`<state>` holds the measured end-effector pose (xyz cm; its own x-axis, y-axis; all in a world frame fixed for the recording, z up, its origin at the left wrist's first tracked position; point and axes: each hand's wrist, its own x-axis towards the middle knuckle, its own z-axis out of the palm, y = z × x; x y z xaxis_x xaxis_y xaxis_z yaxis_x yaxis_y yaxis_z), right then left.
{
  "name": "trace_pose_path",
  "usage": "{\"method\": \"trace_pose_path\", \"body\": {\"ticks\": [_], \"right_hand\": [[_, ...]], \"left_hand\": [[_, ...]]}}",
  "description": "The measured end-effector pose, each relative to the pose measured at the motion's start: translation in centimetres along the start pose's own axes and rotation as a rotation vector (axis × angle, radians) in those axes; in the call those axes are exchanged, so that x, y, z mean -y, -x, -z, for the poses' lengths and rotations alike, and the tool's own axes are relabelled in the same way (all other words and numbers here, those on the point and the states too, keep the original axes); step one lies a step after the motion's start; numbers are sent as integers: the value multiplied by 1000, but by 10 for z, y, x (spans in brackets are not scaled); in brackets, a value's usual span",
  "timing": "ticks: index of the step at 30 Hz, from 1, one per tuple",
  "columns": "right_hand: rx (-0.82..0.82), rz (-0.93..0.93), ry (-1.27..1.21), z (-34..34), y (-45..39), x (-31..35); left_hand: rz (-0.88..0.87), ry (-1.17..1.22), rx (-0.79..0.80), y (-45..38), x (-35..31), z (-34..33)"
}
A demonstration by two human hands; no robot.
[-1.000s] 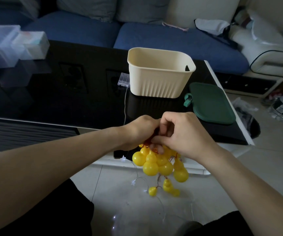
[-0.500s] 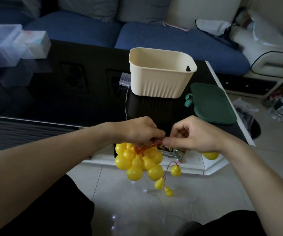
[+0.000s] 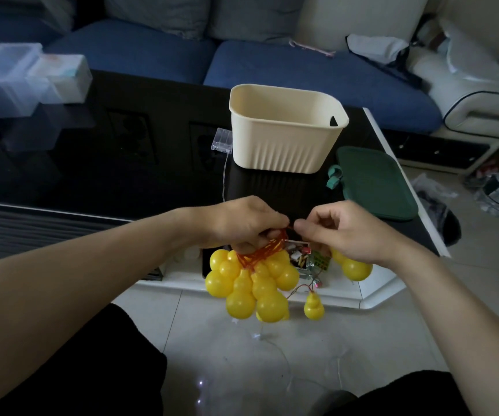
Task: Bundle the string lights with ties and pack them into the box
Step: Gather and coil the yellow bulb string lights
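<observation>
Hands meet before the black table's (image 3: 152, 163) near edge. Left hand (image 3: 243, 225) grips the red-corded cluster of yellow gourd lights (image 3: 251, 283); right hand (image 3: 347, 229) pinches a cord end, partly hiding another gourd (image 3: 355, 267). Cream box (image 3: 284, 136) stands behind; its interior is unseen.

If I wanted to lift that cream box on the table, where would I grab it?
Probably by the rim of the cream box, from above. It stands upright with its mouth open, and a slot cut near the right corner gives fingers a hold. The ribbed walls taper downward, so squeezing the sides might slip.
</observation>
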<state>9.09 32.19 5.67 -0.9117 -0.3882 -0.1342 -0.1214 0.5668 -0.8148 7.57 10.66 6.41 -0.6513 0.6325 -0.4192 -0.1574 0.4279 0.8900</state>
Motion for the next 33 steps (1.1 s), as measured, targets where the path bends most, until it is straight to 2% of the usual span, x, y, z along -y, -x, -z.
{"method": "trace_pose_path", "body": {"ticks": [7,11,14,17,19,22,27,30,33], "right_hand": [[19,-250,-142,13,0,-8],[-41,-284,215,19,3,-16],[-166,-219,362,20,2,-18],[-287,-114,321,15,2,-8],[-243,-79,317,9,3,1],[-134,-63,405,-5,5,11],[-45,66,566,-32,3,16],[-68,68,592,-39,2,17],[-163,110,558,-39,1,22]], "left_hand": [[42,230,-274,-7,3,6],[61,228,-338,-9,5,4],[66,214,-367,-8,5,2],[69,291,-361,-8,4,1],[67,383,-357,-8,3,2],[61,526,-375,-10,3,0],[64,718,-415,-9,1,-6],[40,821,-454,-11,0,-7],[-5,945,-461,-14,-3,-7]]}}
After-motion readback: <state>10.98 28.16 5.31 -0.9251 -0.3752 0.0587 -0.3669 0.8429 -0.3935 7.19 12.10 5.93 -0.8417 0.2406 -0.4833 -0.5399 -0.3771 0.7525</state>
